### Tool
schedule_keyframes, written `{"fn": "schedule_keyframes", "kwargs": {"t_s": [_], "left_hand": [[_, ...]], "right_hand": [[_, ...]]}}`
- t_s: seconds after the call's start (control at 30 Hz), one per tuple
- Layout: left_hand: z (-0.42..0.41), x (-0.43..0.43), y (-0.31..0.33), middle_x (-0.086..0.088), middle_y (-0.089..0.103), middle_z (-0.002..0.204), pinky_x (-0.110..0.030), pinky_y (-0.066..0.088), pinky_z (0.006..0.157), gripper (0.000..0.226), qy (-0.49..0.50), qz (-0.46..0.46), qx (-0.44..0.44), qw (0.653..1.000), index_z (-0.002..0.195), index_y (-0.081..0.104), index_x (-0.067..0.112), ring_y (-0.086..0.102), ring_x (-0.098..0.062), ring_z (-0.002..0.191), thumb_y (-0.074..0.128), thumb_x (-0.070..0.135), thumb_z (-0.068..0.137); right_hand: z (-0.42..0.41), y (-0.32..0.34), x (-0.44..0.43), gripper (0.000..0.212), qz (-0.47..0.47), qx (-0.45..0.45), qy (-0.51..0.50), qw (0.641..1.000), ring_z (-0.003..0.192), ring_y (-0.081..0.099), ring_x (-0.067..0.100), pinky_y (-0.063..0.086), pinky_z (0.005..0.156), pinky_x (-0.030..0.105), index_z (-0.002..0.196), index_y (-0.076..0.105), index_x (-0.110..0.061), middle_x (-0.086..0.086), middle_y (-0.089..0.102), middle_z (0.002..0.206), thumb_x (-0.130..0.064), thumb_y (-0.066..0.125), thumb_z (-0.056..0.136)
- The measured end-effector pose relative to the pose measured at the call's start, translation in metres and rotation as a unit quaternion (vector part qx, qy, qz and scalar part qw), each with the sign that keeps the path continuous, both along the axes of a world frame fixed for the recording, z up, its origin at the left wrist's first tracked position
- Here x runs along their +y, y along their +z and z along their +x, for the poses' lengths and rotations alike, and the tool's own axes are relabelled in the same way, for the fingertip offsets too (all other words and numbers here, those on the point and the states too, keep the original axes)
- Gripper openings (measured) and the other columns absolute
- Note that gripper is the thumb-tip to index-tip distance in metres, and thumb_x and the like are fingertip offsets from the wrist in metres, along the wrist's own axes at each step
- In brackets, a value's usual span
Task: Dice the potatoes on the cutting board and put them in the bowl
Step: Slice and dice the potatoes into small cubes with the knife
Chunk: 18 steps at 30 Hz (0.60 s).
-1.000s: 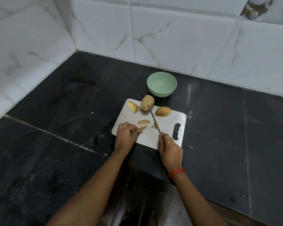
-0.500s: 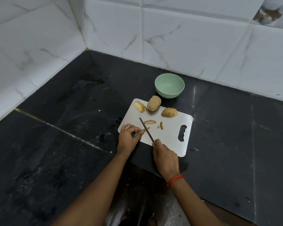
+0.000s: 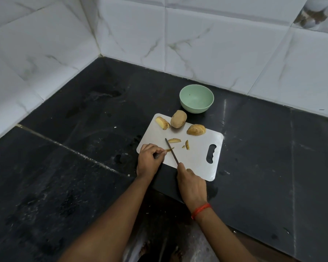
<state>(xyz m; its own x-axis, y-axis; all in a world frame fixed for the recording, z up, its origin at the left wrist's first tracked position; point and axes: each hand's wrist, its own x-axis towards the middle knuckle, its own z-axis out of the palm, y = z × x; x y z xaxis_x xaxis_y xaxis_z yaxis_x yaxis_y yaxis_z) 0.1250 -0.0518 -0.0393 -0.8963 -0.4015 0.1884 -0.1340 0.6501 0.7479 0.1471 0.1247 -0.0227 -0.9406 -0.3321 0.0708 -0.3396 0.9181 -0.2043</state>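
Dicing step, mid-cut. The left hand sits at the near-left corner of the cutting board, fingers curled, tips pinching a thin potato strip flat on the board. The right hand is wrapped round the handle of the knife. The blade lies across that strip, just past the left fingertips. Can't tell whether the edge is through it or only resting on it.

Rest of the stock, all on the board:
- whole potato at the far edge
- wedge just left of it
- bigger cut chunk to its right
- two loose strips mid-board: one near the knife tip, another further right with a crumb beside it

The bowl stands on the dark counter just beyond the board's far edge, close to the whole potato. It looks empty bar a speck, so nothing has been transferred.

My read: early in the job. Only a few strips exist, no cubes yet, and most of the potato is uncut.

Next move as I see it: short crosscuts along the pinched strip, left fingertips stepping back from the blade each stroke. The strip is thin and the fingers are right beside the edge, so tips need tucking. Then the same for the loose strips, then break down the chunk, wedge and whole potato. Bowl transfer comes after.
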Motion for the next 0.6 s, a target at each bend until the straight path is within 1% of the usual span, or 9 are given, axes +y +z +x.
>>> {"fn": "schedule_keyframes", "kwargs": {"t_s": [0.07,0.13,0.17,0.23,0.3,0.4,0.5,0.57,0.6], "left_hand": [[0.0,0.0,0.0,0.012,0.062,0.081,-0.004,0.035,0.074,0.006,-0.001,0.001,0.002,1.0,0.084,0.077,0.015,0.053,-0.012,0.09,0.082,0.018,0.084],[0.0,0.0,0.001,0.012,0.062,0.08,-0.004,0.034,0.073,0.01,-0.004,-0.005,0.002,1.0,0.079,0.075,0.014,0.053,-0.013,0.088,0.082,0.019,0.084],[0.0,0.0,0.0,0.011,0.062,0.08,-0.003,0.033,0.074,0.013,-0.005,-0.01,0.0,1.0,0.077,0.073,0.013,0.052,-0.013,0.088,0.082,0.02,0.084],[0.001,0.0,-0.001,0.01,0.062,0.083,-0.002,0.033,0.075,0.011,-0.008,-0.007,-0.002,1.0,0.081,0.075,0.014,0.053,-0.012,0.09,0.082,0.022,0.084],[0.003,0.001,-0.002,0.011,0.062,0.086,-0.002,0.034,0.077,0.01,-0.01,-0.001,-0.002,1.0,0.088,0.079,0.016,0.053,-0.011,0.093,0.082,0.024,0.083],[0.002,0.001,-0.002,0.009,0.062,0.087,-0.002,0.034,0.077,0.012,-0.01,-0.008,0.005,1.0,0.093,0.081,0.018,0.051,-0.009,0.093,0.082,0.026,0.085],[0.002,0.002,0.0,0.008,0.062,0.088,-0.003,0.034,0.076,0.013,-0.019,-0.021,0.01,1.0,0.095,0.082,0.016,0.048,-0.008,0.091,0.08,0.026,0.086],[0.002,0.001,0.001,0.007,0.063,0.089,-0.004,0.035,0.076,0.014,-0.023,-0.027,0.008,0.999,0.096,0.081,0.015,0.047,-0.008,0.091,0.079,0.026,0.087],[0.003,0.001,0.001,0.007,0.064,0.09,-0.004,0.034,0.076,0.013,-0.023,-0.029,0.008,0.999,0.096,0.081,0.015,0.047,-0.007,0.091,0.079,0.025,0.088]], "right_hand": [[0.014,-0.003,0.013,0.025,-0.005,0.0,-0.006,1.0,0.033,0.046,0.025,0.02,0.035,0.024,0.093,0.053,-0.018,-0.001,0.049,0.056,-0.016,0.075,0.082],[0.027,-0.006,0.025,0.021,-0.004,-0.003,-0.019,1.0,0.035,0.049,0.024,0.025,0.034,0.024,0.098,0.056,-0.02,-0.001,0.051,0.059,-0.019,0.073,0.086],[0.031,-0.007,0.029,0.019,-0.011,-0.001,-0.027,1.0,0.036,0.049,0.024,0.028,0.034,0.025,0.099,0.056,-0.02,-0.001,0.05,0.06,-0.02,0.072,0.088],[0.032,-0.005,0.03,0.012,-0.044,0.009,-0.037,0.998,0.038,0.05,0.024,0.031,0.034,0.026,0.094,0.055,-0.02,-0.001,0.052,0.06,-0.024,0.065,0.094],[0.027,-0.001,0.023,0.015,-0.077,0.011,-0.034,0.996,0.04,0.052,0.025,0.03,0.036,0.027,0.09,0.05,-0.02,-0.001,0.055,0.061,-0.03,0.056,0.099],[0.013,0.0,0.007,0.021,-0.096,0.011,-0.03,0.995,0.042,0.053,0.029,0.025,0.04,0.026,0.087,0.042,-0.019,0.001,0.055,0.061,-0.031,0.052,0.101],[0.003,0.001,-0.003,0.019,-0.079,-0.037,-0.017,0.996,0.057,0.06,0.036,0.034,0.046,0.032,0.094,0.04,-0.019,0.004,0.06,0.073,-0.035,0.037,0.104],[-0.001,0.0,-0.006,0.017,-0.077,-0.049,-0.013,0.996,0.062,0.061,0.036,0.036,0.048,0.033,0.096,0.041,-0.019,0.005,0.06,0.076,-0.034,0.037,0.105],[-0.002,0.0,-0.008,0.015,-0.073,-0.047,-0.01,0.996,0.06,0.061,0.037,0.036,0.047,0.033,0.096,0.041,-0.019,0.005,0.059,0.074,-0.032,0.041,0.104]]}}
